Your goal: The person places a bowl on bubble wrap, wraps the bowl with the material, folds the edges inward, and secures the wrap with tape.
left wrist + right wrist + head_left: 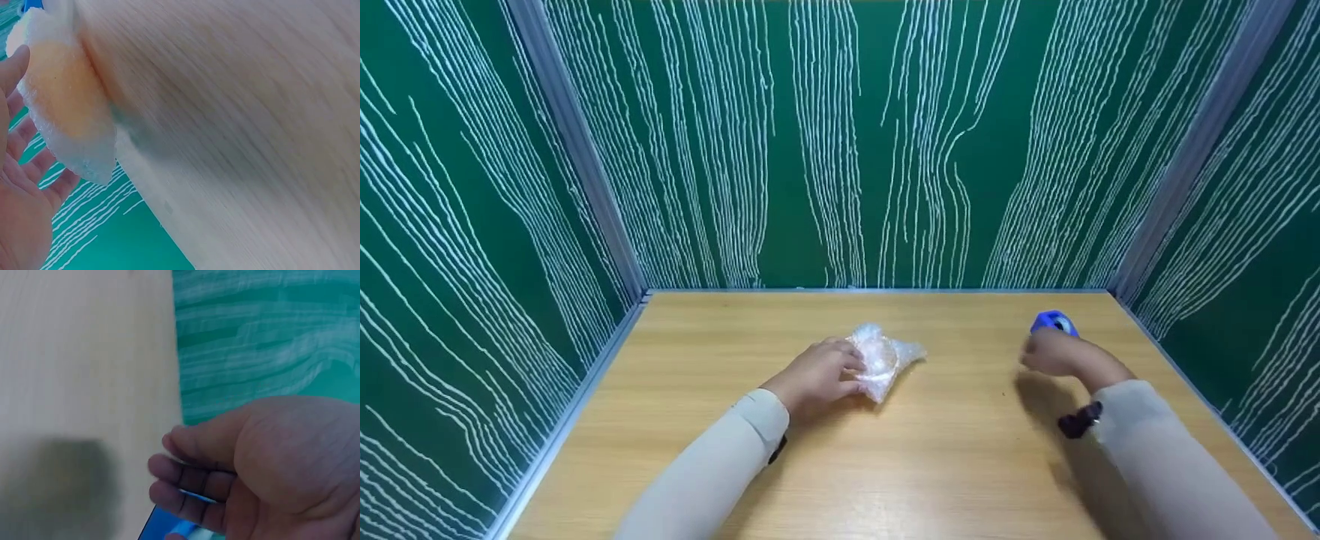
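On the table lies a bundle of clear bubble wrap, with something orange showing through it. My left hand holds the bundle by its left side, the thumb on one side and the fingers along another. A twisted end of the wrap points right. Over at the right, my right hand is just in front of a blue angular object with a round, dark and pale centre. Its fingers are loosely bent, with nothing visible between them and the thumb. The hand partly hides the blue object.
The wooden table ends at a green back wall with wavy white lines. Similar side walls stand left and right, joined by grey metal posts. A black device is strapped at the right wrist.
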A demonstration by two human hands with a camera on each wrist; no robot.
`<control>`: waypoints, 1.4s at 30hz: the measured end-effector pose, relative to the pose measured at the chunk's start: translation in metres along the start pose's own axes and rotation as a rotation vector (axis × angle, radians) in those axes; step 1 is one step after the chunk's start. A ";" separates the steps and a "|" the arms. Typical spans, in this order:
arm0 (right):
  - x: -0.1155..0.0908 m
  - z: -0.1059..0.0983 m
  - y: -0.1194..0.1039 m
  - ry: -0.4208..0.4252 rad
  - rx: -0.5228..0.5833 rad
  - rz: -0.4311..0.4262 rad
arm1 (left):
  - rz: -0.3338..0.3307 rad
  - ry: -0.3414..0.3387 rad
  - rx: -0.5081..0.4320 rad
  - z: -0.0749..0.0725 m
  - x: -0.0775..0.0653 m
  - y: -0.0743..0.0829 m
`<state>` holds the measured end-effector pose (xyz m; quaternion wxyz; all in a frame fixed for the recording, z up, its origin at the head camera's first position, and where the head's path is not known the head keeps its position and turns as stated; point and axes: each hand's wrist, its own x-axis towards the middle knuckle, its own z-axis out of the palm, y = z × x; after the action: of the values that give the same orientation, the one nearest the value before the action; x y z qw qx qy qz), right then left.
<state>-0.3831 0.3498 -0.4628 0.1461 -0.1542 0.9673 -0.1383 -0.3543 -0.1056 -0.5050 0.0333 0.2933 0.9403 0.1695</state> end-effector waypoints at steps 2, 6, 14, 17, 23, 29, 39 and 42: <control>0.010 -0.003 -0.023 0.025 0.001 -0.059 | -0.007 0.002 -0.006 0.000 0.000 0.000; 0.028 -0.009 -0.071 0.044 0.037 -0.115 | -0.010 0.009 -0.016 -0.001 0.000 0.001; 0.060 -0.008 -0.153 -0.049 -0.077 -0.289 | 0.006 0.016 0.015 -0.001 0.001 0.000; 0.073 -0.002 -0.173 -0.062 -0.094 -0.322 | 0.018 0.022 0.022 0.000 0.002 -0.001; 0.096 0.010 -0.197 -0.081 -0.143 -0.337 | 0.011 0.008 -0.008 -0.001 0.003 -0.002; 0.112 0.016 -0.209 -0.117 -0.213 -0.311 | 0.056 0.033 0.024 -0.001 0.004 -0.003; 0.114 0.025 -0.217 -0.118 -0.192 -0.175 | 0.066 0.036 0.047 -0.001 0.004 -0.003; 0.116 0.028 -0.220 -0.116 -0.168 -0.119 | 0.062 0.036 0.044 -0.001 0.003 -0.004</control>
<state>-0.4229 0.1032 -0.4480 0.1799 -0.2309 0.9546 -0.0559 -0.3593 -0.1075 -0.5055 0.0048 0.3198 0.9347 0.1548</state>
